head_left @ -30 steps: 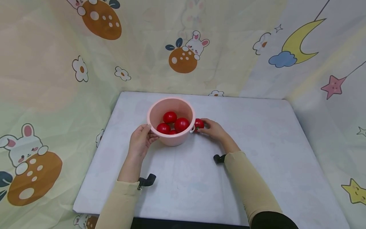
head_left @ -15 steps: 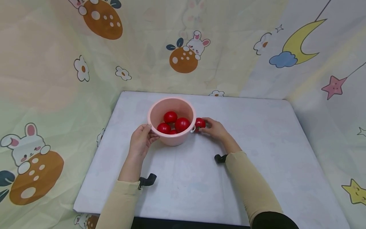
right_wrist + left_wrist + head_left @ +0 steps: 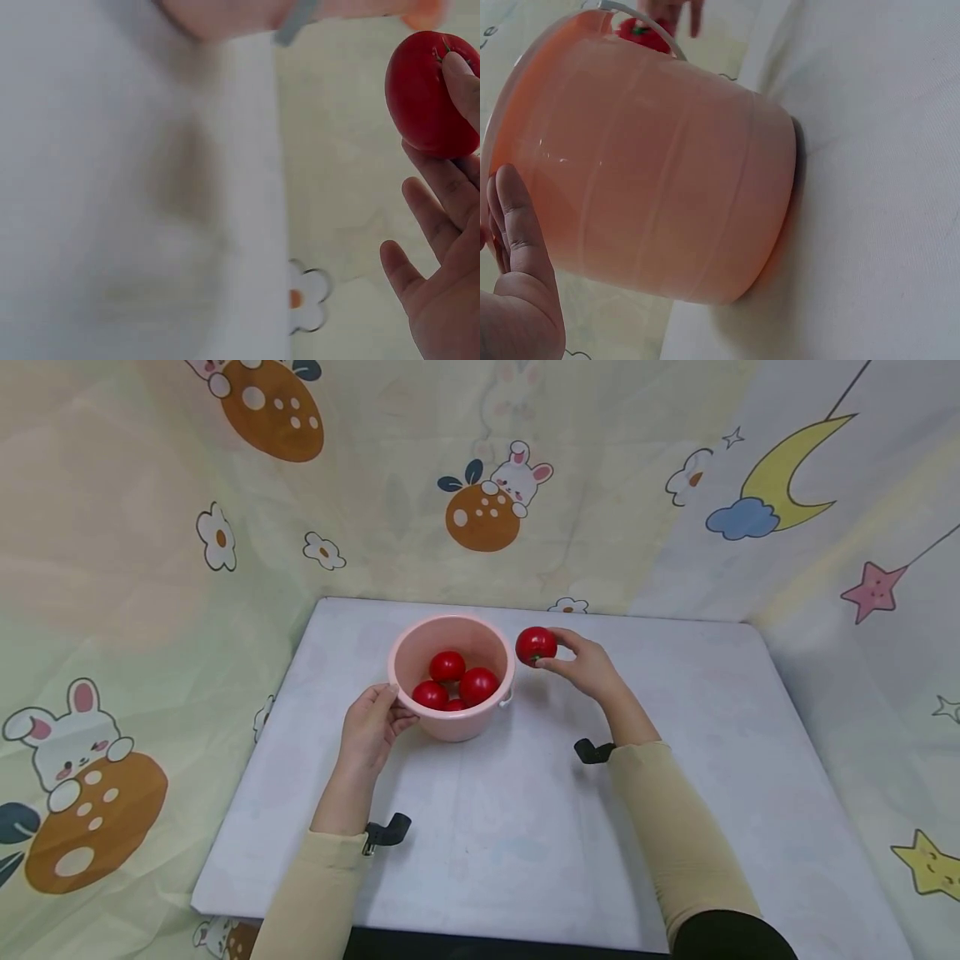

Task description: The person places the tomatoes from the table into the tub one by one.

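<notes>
A pink bucket (image 3: 459, 727) stands on the white tabletop with several red tomatoes (image 3: 477, 686) inside. My left hand (image 3: 366, 731) holds the bucket's rim on its left side, thumb over the edge and fingers against the outer wall, as the left wrist view also shows. Just right of the rim, raised above the table, is another tomato (image 3: 536, 646) with a green stem. My right hand (image 3: 587, 667) pinches it between thumb and fingers. The right wrist view shows the thumb by the stem of this tomato (image 3: 421, 97) and the other fingers spread below.
The tabletop (image 3: 480, 852) is white, with a back edge against a cartoon-printed curtain (image 3: 390, 510). A white bucket handle (image 3: 649, 26) hangs from the rim on the far side in the left wrist view. Black wrist mounts (image 3: 386, 832) sit at both sleeves.
My right hand has lifted the tomato from beside the bucket, up and slightly to the right, level with the rim. My left hand and the bucket have stayed in place.
</notes>
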Demonstrator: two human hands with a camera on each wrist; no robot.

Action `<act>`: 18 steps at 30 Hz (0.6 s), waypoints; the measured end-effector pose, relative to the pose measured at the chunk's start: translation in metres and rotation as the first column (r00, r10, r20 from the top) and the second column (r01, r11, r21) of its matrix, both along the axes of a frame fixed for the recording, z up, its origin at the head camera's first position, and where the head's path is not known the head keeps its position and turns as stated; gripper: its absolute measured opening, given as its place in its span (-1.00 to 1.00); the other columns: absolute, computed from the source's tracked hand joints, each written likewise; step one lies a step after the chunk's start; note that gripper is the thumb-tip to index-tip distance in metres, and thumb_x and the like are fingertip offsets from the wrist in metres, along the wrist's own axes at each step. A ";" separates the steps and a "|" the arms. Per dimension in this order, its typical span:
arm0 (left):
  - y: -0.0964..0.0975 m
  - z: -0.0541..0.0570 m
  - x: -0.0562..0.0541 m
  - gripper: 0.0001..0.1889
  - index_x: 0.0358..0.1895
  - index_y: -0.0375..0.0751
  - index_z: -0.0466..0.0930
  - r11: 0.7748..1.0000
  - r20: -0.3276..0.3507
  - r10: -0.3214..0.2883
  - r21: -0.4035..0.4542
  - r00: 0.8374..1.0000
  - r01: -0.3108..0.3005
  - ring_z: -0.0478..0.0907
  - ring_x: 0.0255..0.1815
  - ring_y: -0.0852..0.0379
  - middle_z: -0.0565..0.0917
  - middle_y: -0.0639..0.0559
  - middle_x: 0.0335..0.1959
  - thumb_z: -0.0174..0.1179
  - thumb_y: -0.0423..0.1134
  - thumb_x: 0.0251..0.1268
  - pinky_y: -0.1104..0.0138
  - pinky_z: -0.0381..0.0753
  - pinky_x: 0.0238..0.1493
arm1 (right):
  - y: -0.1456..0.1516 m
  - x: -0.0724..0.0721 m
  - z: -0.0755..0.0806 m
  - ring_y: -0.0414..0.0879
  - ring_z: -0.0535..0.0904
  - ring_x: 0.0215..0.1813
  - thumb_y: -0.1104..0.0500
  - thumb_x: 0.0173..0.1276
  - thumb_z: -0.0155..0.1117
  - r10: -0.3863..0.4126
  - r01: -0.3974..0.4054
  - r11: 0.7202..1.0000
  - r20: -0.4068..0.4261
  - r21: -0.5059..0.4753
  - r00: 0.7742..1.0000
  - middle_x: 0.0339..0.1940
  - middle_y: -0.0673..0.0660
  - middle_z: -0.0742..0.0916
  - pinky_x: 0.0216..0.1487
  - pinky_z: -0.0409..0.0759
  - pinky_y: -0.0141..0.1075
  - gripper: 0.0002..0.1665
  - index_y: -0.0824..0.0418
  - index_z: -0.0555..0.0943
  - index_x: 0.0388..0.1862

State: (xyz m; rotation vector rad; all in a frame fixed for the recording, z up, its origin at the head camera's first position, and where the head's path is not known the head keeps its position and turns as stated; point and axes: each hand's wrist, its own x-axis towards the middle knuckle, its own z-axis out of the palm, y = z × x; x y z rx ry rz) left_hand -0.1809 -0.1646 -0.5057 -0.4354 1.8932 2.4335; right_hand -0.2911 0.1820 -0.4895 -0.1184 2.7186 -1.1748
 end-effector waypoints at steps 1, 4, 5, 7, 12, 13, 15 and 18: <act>0.000 0.000 0.000 -0.48 0.23 -0.31 0.43 1.000 -0.001 -0.001 0.002 1.000 0.001 0.71 -0.27 0.05 0.68 -0.15 -0.13 0.18 0.01 0.41 0.28 0.75 -0.07 | -0.001 0.000 0.008 0.08 0.20 0.55 -0.31 0.08 0.47 0.004 -0.004 1.000 -0.015 -0.004 1.000 0.49 -0.01 0.44 0.34 0.41 0.30 -0.03 -0.25 0.31 0.47; 0.000 0.000 0.000 -0.48 0.23 -0.32 0.43 1.000 0.001 -0.004 0.011 1.000 0.004 0.71 -0.29 0.07 0.68 -0.14 -0.16 0.17 0.01 0.42 0.28 0.76 -0.08 | -0.007 -0.001 0.030 0.06 0.22 0.54 -0.32 0.08 0.47 0.019 -0.019 1.000 -0.052 -0.010 0.998 0.47 -0.03 0.45 0.32 0.43 0.29 -0.03 -0.27 0.31 0.47; 0.000 0.000 -0.001 -0.47 0.24 -0.33 0.43 1.000 0.002 -0.005 0.014 1.000 0.004 0.70 -0.30 0.07 0.68 -0.14 -0.16 0.17 0.01 0.42 0.28 0.76 -0.08 | -0.009 -0.001 0.037 0.05 0.22 0.53 -0.31 0.08 0.47 0.024 -0.025 1.000 -0.064 -0.009 0.998 0.46 -0.04 0.46 0.32 0.44 0.28 -0.04 -0.28 0.32 0.46; 0.000 0.000 -0.001 -0.44 0.25 -0.33 0.42 1.000 0.004 -0.007 0.016 1.000 0.007 0.70 -0.31 0.08 0.68 -0.16 -0.16 0.18 0.03 0.41 0.29 0.76 -0.08 | -0.015 -0.001 0.049 0.04 0.23 0.53 -0.31 0.07 0.48 0.033 -0.034 0.999 -0.080 -0.013 0.996 0.45 -0.06 0.47 0.33 0.42 0.29 -0.05 -0.31 0.33 0.45; -0.001 0.001 0.001 -0.42 0.25 -0.32 0.42 1.000 0.014 -0.007 0.010 1.000 0.007 0.69 -0.31 0.10 0.65 -0.24 -0.09 0.18 0.07 0.39 0.29 0.75 -0.07 | -0.033 0.000 0.064 0.03 0.26 0.51 -0.27 0.07 0.50 0.091 -0.093 0.996 -0.105 -0.012 0.990 0.43 -0.06 0.49 0.32 0.44 0.29 -0.08 -0.30 0.37 0.42; -0.001 0.001 0.001 -0.42 0.25 -0.32 0.42 1.000 0.014 -0.005 0.010 1.000 0.005 0.69 -0.30 0.09 0.64 -0.25 -0.07 0.18 0.07 0.39 0.29 0.75 -0.07 | -0.037 0.000 0.065 0.02 0.27 0.51 -0.26 0.07 0.50 0.107 -0.108 0.994 -0.104 -0.010 0.989 0.42 -0.06 0.49 0.31 0.45 0.28 -0.09 -0.30 0.37 0.42; -0.001 0.002 0.002 -0.44 0.24 -0.31 0.43 1.000 0.014 -0.005 0.005 1.000 0.005 0.69 -0.30 0.09 0.64 -0.26 -0.07 0.17 0.06 0.40 0.29 0.75 -0.06 | -0.044 0.000 0.065 0.01 0.30 0.49 -0.25 0.07 0.51 0.142 -0.144 0.990 -0.110 -0.006 0.984 0.40 -0.06 0.51 0.31 0.47 0.25 -0.10 -0.28 0.39 0.41; -0.002 0.001 0.003 -0.45 0.23 -0.30 0.44 1.000 0.005 -0.007 0.008 1.000 0.007 0.70 -0.28 0.08 0.65 -0.23 -0.09 0.17 0.06 0.40 0.28 0.75 -0.06 | -0.056 -0.001 0.062 -0.02 0.33 0.46 -0.22 0.09 0.51 0.198 -0.200 0.980 -0.122 -0.003 0.973 0.37 -0.08 0.54 0.30 0.50 0.22 -0.14 -0.26 0.42 0.39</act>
